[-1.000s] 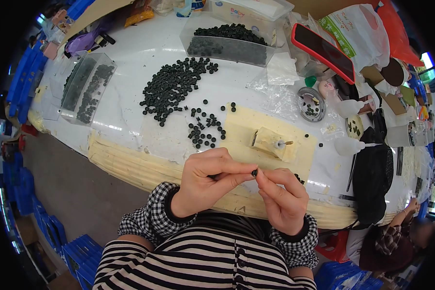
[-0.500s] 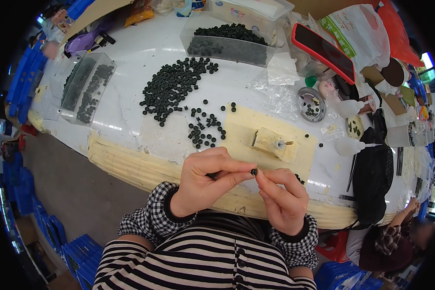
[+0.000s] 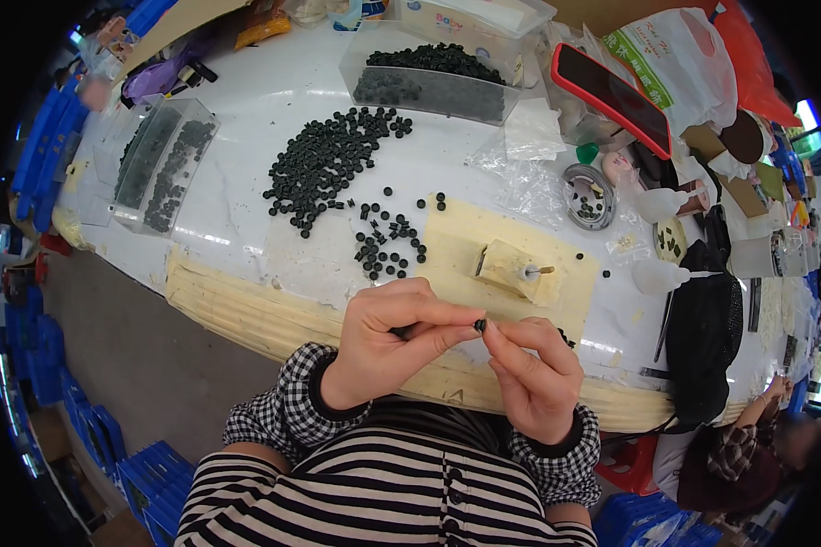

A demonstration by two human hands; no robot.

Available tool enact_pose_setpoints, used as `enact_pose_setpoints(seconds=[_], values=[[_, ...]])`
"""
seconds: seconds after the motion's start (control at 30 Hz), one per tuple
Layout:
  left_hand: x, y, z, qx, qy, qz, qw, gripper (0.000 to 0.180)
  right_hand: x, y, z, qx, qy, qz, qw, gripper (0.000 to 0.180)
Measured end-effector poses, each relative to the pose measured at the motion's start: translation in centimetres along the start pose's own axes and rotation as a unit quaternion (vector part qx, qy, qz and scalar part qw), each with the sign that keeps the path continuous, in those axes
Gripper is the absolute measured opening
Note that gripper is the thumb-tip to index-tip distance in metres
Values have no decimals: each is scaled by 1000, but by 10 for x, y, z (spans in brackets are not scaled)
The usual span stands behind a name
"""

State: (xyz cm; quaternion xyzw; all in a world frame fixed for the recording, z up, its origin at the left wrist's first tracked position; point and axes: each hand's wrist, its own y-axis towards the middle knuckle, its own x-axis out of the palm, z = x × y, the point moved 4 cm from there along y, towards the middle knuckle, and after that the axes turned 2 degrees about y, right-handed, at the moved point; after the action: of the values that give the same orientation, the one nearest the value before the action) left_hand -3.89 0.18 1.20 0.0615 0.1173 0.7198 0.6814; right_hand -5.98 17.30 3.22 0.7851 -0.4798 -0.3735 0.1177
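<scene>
Your left hand [image 3: 388, 342] and right hand [image 3: 534, 378] meet above the table's near edge, fingertips pinched shut on one small black ring [image 3: 480, 325], matte and rubbery-looking. It sits at 3 o'clock from your left thumb; more loose rings [image 3: 328, 164] lie at 11 o'clock on the glossy white table [image 3: 246, 100].

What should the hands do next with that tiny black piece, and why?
Probably carry it forward to the small pin on the pale block. The left hand and right hand pinch one small black piece between their fingertips, just above the table edge. The block sits right ahead with its pin bare, and more loose black pieces wait beside it.
</scene>
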Motion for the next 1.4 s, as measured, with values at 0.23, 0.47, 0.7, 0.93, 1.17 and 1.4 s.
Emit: enact_pose_setpoints(seconds=[0.23,0.47,0.7,0.93,1.17,1.4], values=[[0,0,0,-1,13,5,1000,19,1,0,1,2,-3,-4,1000,41],[-10,7,4,-17,111,12,994,19,0,-2,1,53,-38,2,998,38],[-38,9,1,-34,301,53,952,14,0,-3,0,73,-36,8,997,37],[-46,4,-3,-183,-93,46,978,18,1,-3,-1,60,-44,6,997,34],[-9,-7,-2,-339,-573,102,739,32,2,1,-8,1,-67,35,997,29],[11,-14,4,-351,-547,11,760,45,4,2,-12,-23,-138,64,988,33]])
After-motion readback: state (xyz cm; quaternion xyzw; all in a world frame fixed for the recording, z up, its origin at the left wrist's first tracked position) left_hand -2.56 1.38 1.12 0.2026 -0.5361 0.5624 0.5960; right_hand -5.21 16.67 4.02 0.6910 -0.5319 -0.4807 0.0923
